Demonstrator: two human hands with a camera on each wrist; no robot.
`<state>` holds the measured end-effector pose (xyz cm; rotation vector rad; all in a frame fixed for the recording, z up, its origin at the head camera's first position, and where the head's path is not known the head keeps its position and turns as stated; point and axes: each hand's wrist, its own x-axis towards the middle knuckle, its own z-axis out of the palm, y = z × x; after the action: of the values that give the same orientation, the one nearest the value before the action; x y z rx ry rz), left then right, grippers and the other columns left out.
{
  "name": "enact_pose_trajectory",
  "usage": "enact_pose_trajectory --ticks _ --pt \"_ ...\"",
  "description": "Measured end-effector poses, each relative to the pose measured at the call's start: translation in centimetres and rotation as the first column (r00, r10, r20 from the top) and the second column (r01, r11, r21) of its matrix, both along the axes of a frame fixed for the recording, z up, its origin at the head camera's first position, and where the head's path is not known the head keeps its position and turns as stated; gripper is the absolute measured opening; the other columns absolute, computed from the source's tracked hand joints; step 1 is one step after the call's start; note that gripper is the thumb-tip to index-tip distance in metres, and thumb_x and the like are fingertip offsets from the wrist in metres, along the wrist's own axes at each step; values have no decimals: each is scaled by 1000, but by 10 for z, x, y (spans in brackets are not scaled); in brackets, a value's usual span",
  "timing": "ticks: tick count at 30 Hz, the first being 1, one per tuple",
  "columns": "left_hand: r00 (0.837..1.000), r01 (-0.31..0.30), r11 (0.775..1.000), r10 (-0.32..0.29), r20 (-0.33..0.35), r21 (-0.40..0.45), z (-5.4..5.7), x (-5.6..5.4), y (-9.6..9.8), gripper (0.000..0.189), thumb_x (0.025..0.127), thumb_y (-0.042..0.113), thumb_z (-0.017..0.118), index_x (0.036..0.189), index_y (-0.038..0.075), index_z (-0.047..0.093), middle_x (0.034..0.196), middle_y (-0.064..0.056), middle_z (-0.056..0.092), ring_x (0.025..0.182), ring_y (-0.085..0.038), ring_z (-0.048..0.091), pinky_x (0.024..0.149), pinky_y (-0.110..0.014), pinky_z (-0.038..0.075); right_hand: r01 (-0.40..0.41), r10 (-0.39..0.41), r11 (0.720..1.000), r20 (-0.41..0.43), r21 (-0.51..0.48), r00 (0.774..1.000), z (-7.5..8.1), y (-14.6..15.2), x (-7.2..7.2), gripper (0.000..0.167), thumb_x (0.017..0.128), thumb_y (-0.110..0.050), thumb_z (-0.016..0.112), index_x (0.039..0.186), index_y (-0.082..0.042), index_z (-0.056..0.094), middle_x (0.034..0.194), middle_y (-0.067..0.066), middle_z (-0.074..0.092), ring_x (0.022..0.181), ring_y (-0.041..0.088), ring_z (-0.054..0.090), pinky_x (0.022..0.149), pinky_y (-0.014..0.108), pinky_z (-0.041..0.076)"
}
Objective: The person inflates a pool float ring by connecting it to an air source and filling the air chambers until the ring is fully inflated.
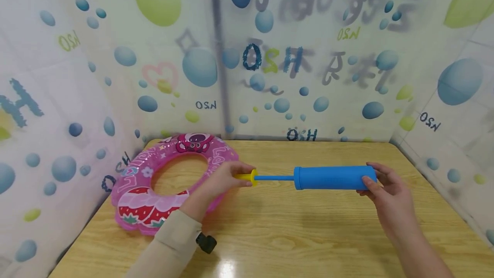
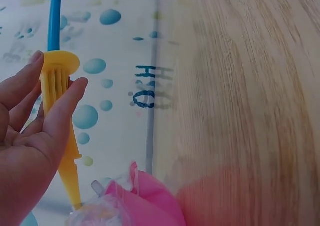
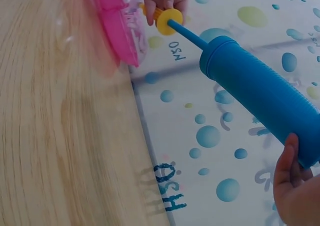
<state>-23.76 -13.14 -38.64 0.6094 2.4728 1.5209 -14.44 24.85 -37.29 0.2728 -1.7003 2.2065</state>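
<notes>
A blue hand pump (image 1: pixel 332 178) is held level above the table, its thin blue rod (image 1: pixel 275 178) drawn partly out. My right hand (image 1: pixel 390 192) grips the far right end of the barrel. With thumb and fingers my left hand (image 1: pixel 227 177) pinches the yellow nozzle piece (image 2: pixel 56 85) at the rod's left end. In the left wrist view that nozzle tapers down to the clear valve area (image 2: pixel 97 211) of the pink swim ring (image 1: pixel 140 183). The ring is inflated, printed with strawberries and a cartoon bear, and partly hidden behind my left forearm.
Both hands work over a wood-grain table (image 1: pixel 285 235). A patterned curtain (image 1: pixel 328 76) with blue and green dots closes off the back and both sides. A small black device (image 1: pixel 206 243) sits at my left wrist.
</notes>
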Motion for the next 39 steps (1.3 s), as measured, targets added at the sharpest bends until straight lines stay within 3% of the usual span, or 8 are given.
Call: enact_pose_trajectory --ticks 9,24,30,39 --pt "999 51 998 -51 -1 22 -2 2 15 38 87 6 73 124 7 66 114 -5 68 108 -22 62 94 -35 50 25 -31 995 60 93 998 -2 -17 -3 30 95 1 59 122 -13 61 112 -1 59 75 15 63 68 22 54" --pt "995 101 995 -101 22 27 3 10 36 36 88 8 72 124 6 65 114 -4 68 110 -24 61 94 -37 50 -21 -1 980 108 199 994 -10 -42 -1 29 94 -4 63 122 -13 57 106 1 58 79 14 65 69 28 55" --pt "997 78 997 -78 -2 0 6 14 35 37 88 8 73 124 9 66 115 -3 68 112 -25 61 95 -38 50 -46 13 968 133 249 991 -7 -38 1 32 93 -5 65 124 -10 58 110 -1 59 86 13 66 71 27 56" --pt "998 57 998 -57 3 24 6 8 21 38 87 5 73 124 7 66 114 -5 68 109 -23 62 94 -36 50 -25 -25 945 148 326 989 -3 -18 2 42 91 -5 69 130 -9 57 118 -11 60 97 5 64 75 23 55"
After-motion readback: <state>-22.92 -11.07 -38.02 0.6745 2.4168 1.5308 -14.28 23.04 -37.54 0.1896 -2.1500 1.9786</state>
